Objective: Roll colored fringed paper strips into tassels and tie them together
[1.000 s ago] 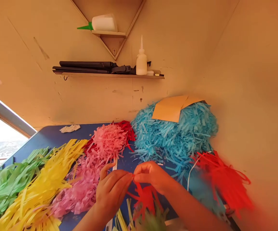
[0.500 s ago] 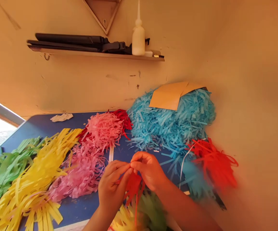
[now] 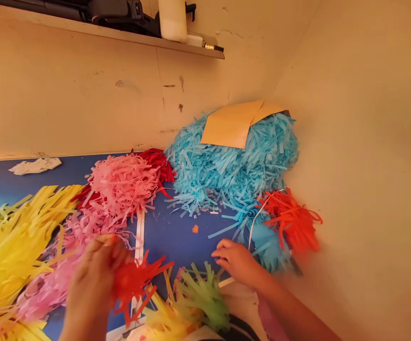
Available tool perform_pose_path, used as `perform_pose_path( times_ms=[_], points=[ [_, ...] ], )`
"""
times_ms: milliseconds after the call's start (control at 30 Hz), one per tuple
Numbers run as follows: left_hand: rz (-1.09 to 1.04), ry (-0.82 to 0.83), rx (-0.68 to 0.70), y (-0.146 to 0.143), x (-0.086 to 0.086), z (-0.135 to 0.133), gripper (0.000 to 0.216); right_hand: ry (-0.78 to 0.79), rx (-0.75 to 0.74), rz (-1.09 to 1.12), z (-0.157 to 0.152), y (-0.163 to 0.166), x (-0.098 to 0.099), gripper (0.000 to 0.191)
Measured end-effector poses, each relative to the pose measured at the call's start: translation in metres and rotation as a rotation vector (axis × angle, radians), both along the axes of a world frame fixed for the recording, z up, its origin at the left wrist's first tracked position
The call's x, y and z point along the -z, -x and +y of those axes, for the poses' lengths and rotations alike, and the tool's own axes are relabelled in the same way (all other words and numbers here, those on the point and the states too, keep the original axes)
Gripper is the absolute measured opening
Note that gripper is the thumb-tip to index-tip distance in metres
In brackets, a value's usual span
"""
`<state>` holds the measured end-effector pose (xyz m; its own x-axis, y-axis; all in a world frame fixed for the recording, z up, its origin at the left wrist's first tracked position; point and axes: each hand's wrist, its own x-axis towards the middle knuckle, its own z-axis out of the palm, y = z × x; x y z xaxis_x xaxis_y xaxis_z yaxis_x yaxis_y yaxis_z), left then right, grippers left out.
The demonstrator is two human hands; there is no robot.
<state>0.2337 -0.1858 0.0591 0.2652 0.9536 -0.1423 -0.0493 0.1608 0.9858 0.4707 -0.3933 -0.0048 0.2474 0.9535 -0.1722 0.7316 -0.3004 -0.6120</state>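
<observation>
My left hand (image 3: 96,267), slightly blurred, is closed around the top of a red paper tassel (image 3: 136,282). The tassel's cut strips fan out to the right below the fingers, and part of it is hidden by the hand. Over the blue table (image 3: 180,246), my right hand (image 3: 235,259) has its fingers loosely bent and holds nothing that I can see. A small orange scrap (image 3: 195,229) lies on the table between the hands. Close to my body are a green paper tassel (image 3: 205,293) and a yellow one (image 3: 169,319).
Pink paper fringe (image 3: 123,184) and yellow fringe (image 3: 23,241) lie at left. A large blue fringe heap (image 3: 223,175) carries orange card (image 3: 232,125). Another red tassel (image 3: 294,222) with a white string (image 3: 257,218) sits at right. Above is a wall shelf (image 3: 120,40).
My hands, earlier pinched together at the fingertips, have come apart. The left has moved left with the red tassel, and the right has moved right. The view has turned right and down.
</observation>
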Motion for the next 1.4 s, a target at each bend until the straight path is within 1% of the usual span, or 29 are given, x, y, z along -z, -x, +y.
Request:
perform_pose_path(
  times_ms=[67, 133, 167, 233, 300, 367, 467, 567, 700, 767, 833, 967, 1100, 1167, 1267, 1333, 1400],
  points=[
    [0.011, 0.04, 0.117, -0.014, 0.009, -0.016, 0.028, 0.029, -0.019, -0.068, -0.001, 0.007, 0.012, 0.023],
    [0.082, 0.033, 0.268, -0.028, 0.017, -0.033, 0.031, -0.009, 0.002, -0.073, 0.004, 0.009, 0.012, 0.021],
    [0.142, -0.001, 0.347, -0.033, 0.02, -0.04, 0.033, -0.061, 0.031, -0.038, 0.007, 0.008, 0.008, 0.021],
    [0.247, -0.116, 0.478, -0.042, 0.021, -0.05, 0.031, -0.213, 0.112, 0.095, 0.014, 0.005, -0.007, 0.019],
    [0.309, -0.288, 0.546, -0.048, 0.017, -0.057, 0.026, -0.38, 0.175, 0.279, 0.021, 0.006, -0.024, 0.015],
    [0.319, -0.467, 0.543, -0.053, 0.012, -0.062, 0.024, -0.498, 0.205, 0.459, 0.027, 0.013, -0.036, 0.011],
    [0.329, -0.648, 0.478, -0.056, 0.007, -0.068, 0.022, -0.574, 0.234, 0.642, 0.035, 0.03, -0.04, 0.009],
    [0.383, -0.721, 0.427, -0.055, 0.008, -0.072, 0.019, -0.577, 0.292, 0.746, 0.037, 0.045, -0.033, 0.008],
    [0.426, -0.805, 0.422, -0.052, 0.009, -0.072, 0.018, -0.543, 0.438, 0.862, 0.037, 0.054, -0.026, 0.018],
    [0.437, -0.867, 0.434, -0.051, 0.008, -0.071, 0.018, -0.538, 0.452, 0.828, 0.036, 0.054, -0.024, 0.016],
    [0.449, -0.919, 0.459, -0.05, 0.006, -0.069, 0.019, -0.542, 0.422, 0.737, 0.034, 0.054, -0.023, 0.014],
    [0.462, -0.975, 0.515, -0.05, 0.0, -0.069, 0.019, -0.553, 0.299, 0.537, 0.03, 0.051, -0.028, 0.012],
    [0.486, -1.013, 0.532, -0.052, -0.001, -0.073, 0.021, -0.514, 0.185, 0.424, 0.026, 0.048, -0.037, 0.007],
    [0.487, -1.0, 0.523, -0.052, 0.0, -0.074, 0.021, -0.494, 0.155, 0.405, 0.025, 0.046, -0.039, 0.006],
    [0.483, -0.929, 0.5, -0.049, 0.002, -0.074, 0.012, -0.497, 0.182, 0.429, 0.022, 0.043, -0.038, 0.005],
    [0.466, -0.887, 0.523, -0.047, 0.002, -0.071, 0.009, -0.502, 0.204, 0.436, 0.021, 0.042, -0.037, 0.005],
    [0.428, -0.878, 0.565, -0.046, 0.002, -0.069, 0.009, -0.505, 0.215, 0.412, 0.02, 0.042, -0.037, 0.005]
  ],
)
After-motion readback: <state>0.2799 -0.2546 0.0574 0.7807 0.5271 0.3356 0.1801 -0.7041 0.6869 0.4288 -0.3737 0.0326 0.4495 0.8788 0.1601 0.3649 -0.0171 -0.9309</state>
